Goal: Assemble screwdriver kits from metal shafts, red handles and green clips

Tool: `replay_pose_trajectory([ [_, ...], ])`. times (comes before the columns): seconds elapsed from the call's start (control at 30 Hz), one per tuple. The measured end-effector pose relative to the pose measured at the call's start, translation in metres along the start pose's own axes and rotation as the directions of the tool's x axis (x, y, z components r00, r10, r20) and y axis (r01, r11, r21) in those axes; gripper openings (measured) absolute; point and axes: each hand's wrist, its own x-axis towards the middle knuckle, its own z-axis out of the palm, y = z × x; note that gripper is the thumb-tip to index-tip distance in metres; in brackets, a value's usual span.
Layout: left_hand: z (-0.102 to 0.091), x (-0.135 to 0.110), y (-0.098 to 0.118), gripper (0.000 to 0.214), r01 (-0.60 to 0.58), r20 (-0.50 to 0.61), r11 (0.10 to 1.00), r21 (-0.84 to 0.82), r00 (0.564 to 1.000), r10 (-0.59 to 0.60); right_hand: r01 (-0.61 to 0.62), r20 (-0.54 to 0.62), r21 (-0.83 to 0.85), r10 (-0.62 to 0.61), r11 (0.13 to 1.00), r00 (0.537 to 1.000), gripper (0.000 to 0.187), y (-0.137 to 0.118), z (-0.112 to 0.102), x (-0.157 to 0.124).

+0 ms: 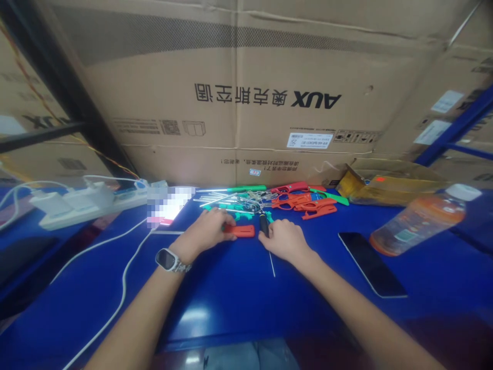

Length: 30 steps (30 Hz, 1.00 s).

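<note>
My left hand point(211, 229), with a watch point(167, 260) on its wrist, has its fingers closed on the end of a flat orange plastic casing point(244, 231) lying low over the blue table. My right hand point(285, 239) is wrapped round a screwdriver point(264, 226) with a dark handle. Its thin shaft points back toward me and down. Just beyond both hands lies a pile of metal tubes point(215, 199) and small metal parts point(258, 198) with teal pieces point(234, 215). Red and orange casings point(304, 201) with trigger openings, like those of long lighters, are heaped to the right.
A lit phone point(175, 205) with a cable and a white power strip point(96, 205) are at the left. On the right stand a dark phone point(372, 264), a tilted bottle point(421, 221) and an open carton point(389, 180). A large cardboard box point(250, 67) walls off the back.
</note>
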Motion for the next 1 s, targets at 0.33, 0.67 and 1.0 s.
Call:
replay_pose_trajectory([
  [0.33, -0.006, -0.003, 0.018, 0.02, -0.141, -0.118, 0.989, 0.038, 0.982, 0.144, 0.155, -0.21, 0.197, -0.113, 0.968, 0.971, 0.016, 0.01, -0.018, -0.005],
  [0.67, -0.029, 0.039, 0.048, 0.028, -0.316, -0.206, 0.941, 0.12, 0.92, 0.335, 0.605, -0.307, 0.261, -0.529, 0.752, 0.791, 0.046, 0.022, -0.045, 0.036],
  [1.0, -0.027, 0.112, -0.056, 0.031, -0.073, -0.162, 0.993, 0.093, 0.983, 0.087, 0.525, -0.123, 0.152, -0.511, 0.837, 0.851, 0.037, 0.046, -0.036, 0.158],
])
